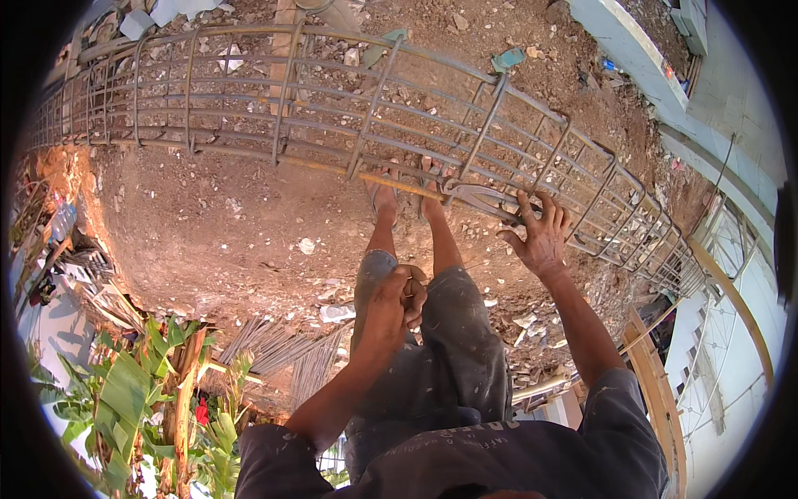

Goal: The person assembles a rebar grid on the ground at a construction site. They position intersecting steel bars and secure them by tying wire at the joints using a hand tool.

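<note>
In the head view, a long cage of steel bars [376, 108] bows across the upper half, its rectangular hoops spaced along thin lengthwise rods, above reddish-brown ground [224, 224] strewn with pale stone chips. A pair of metal pincers [465, 191] is at the near edge of the cage, right of the person's feet [385, 198], its head toward the left and its handles slanting right; whether its jaws bite a bar cannot be told.

The right hand [544, 231] is at that same near edge, just beside the handle ends, palm down, with fingers and thumb spread apart rather than closed round anything (whether a fingertip touches a handle or a bar is too fine to tell). The left hand [399, 301] is well back from the cage, in front of the dark, pale-specked trousers [465, 333], with its fingers curled together; the inside of that fist is hidden.

Toward the lower left of the ground lies a bundle of thin grey sticks [278, 349], near broad-leaved green plants [125, 391]. On the right, past the end of the sleeve, wooden planks [657, 391] stand before a pale wall.
</note>
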Available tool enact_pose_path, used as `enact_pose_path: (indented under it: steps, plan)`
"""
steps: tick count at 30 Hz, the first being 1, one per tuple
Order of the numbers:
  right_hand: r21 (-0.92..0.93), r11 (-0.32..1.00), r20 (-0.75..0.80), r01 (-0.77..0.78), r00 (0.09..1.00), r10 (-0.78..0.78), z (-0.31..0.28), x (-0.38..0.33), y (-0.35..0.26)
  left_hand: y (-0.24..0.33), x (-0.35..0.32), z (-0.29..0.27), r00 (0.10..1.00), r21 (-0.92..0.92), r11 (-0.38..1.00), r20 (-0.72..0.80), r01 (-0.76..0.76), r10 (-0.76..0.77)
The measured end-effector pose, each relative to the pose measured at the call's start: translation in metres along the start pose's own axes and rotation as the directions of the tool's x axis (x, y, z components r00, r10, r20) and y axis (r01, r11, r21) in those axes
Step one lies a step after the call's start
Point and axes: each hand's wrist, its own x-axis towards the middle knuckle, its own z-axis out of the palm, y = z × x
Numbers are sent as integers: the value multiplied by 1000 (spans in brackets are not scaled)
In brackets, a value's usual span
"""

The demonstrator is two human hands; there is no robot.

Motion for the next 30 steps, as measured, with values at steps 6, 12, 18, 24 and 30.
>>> enact_pose_path:
  steps: [6, 12, 18, 24, 30]
  plan:
    - [913, 74, 402, -402, 916, 9, -50, -28, -99, 16, 20, 69, 977, -87, 992, 186, -86, 101]
    - [737, -383, 662, -558, 711, 239, -74, -22, -136, 87, 54, 52, 702, 750, 167, 482, -640, 525]
    - [698, -355, 712, -622, 657, 249, -57, -7, -119, 226, 114, 6, 379, 737, -608, 675, -297, 633]
    - [849, -115, 522, -515, 788, 328, -53, 32, -119, 264, 196, -5, 716, 557, -808, 642, -191, 273]
    - [865, -21, 470, -501, 795, 383, -50, 44, -123, 268, 163, 36, 814, 789, -589, 452, -174, 364]
